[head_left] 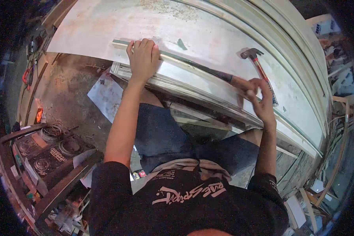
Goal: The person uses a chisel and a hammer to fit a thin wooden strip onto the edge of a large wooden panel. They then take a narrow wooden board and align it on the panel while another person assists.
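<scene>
Left hand (pixel 143 59) clamped over wooden strip (pixel 177 62) with green edge, near its left end; strip lies along near edge of white-topped counter (pixel 106 23). Right hand (pixel 260 96), slightly blurred, wrapped around wooden-handled tool (pixel 226 76), dark shaft pointing toward left hand along strip. Hammer (pixel 261 70) lies on counter just beyond right hand. Small green scrap (pixel 181 44) lies beyond strip.

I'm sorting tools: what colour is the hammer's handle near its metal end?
The hammer's handle is red there, seen in the head view.
</scene>
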`<state>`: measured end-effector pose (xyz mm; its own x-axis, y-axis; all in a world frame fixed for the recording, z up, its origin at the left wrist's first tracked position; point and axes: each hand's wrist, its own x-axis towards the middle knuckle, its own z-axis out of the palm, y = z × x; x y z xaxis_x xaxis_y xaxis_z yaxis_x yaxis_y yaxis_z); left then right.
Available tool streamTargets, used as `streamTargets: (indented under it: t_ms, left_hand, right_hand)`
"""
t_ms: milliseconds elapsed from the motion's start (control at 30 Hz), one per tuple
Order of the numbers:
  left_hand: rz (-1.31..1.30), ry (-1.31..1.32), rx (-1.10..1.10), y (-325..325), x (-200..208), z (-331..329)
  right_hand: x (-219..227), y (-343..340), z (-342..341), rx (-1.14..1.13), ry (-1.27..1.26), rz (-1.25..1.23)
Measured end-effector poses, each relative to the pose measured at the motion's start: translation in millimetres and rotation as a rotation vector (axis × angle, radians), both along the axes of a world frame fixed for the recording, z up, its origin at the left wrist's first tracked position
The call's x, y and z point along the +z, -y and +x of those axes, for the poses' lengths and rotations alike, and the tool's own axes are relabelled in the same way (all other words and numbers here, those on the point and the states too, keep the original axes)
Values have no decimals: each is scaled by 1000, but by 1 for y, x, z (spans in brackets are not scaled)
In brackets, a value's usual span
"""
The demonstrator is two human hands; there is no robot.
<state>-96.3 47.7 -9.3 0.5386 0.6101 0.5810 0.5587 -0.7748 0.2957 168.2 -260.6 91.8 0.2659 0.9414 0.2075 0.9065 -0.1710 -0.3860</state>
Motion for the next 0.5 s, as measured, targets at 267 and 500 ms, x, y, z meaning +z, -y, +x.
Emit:
streamTargets:
  t_ms: [267,500]
  left_hand:
    - [21,21,66,-6,-1,-1]
    - [-6,-27,85,-2,-5,0]
  right_hand:
    - [82,-164,-63,-106,-409,507]
    - [69,-311,-175,45,-384,490]
